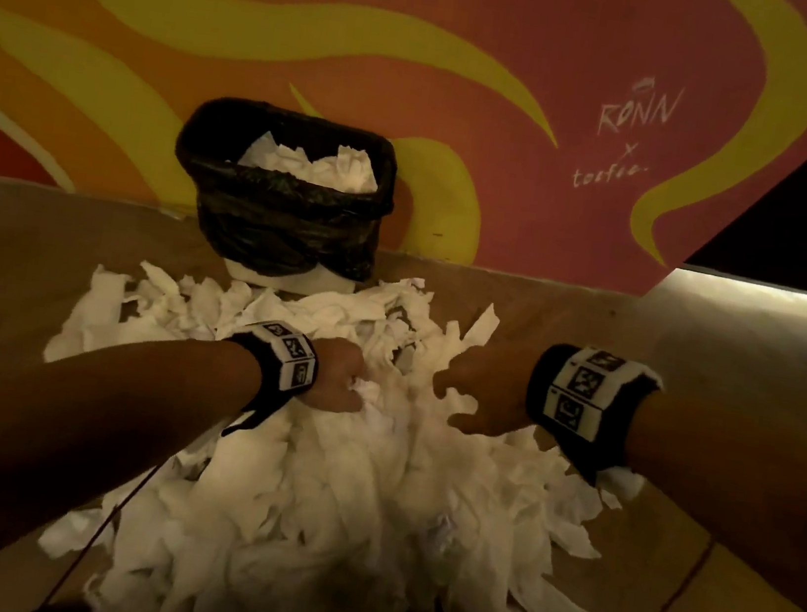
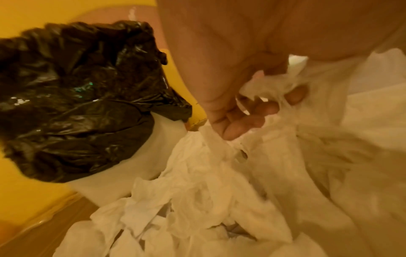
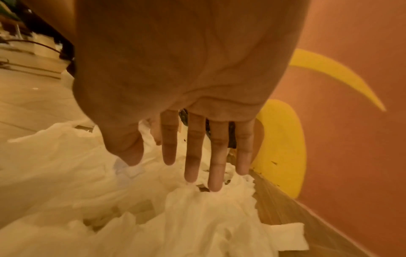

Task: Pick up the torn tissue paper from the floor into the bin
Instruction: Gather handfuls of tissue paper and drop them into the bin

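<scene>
A big pile of torn tissue paper (image 1: 341, 478) lies on the wooden floor (image 1: 10, 250), from the near edge up to the foot of the bin (image 1: 282, 195). The bin stands at the far side, against a painted wall (image 1: 427, 49) with orange, yellow and pink shapes. It has a black bag (image 2: 77, 87) over its rim, and some white tissue already lies inside it.

The left hand (image 1: 336, 382) is in the middle of the pile, a little to the left. Its fingers (image 2: 252, 120) are curled around a bunch of tissue and grip it. The right hand (image 1: 477, 394) is just to the right of it, above the pile. Its fingers (image 3: 193, 156) are straight and spread, pointing down to the paper, and it holds nothing. Whether the fingertips touch the tissue, I cannot tell. Both wrists carry a black band (image 1: 579, 403) with printed markers.
</scene>
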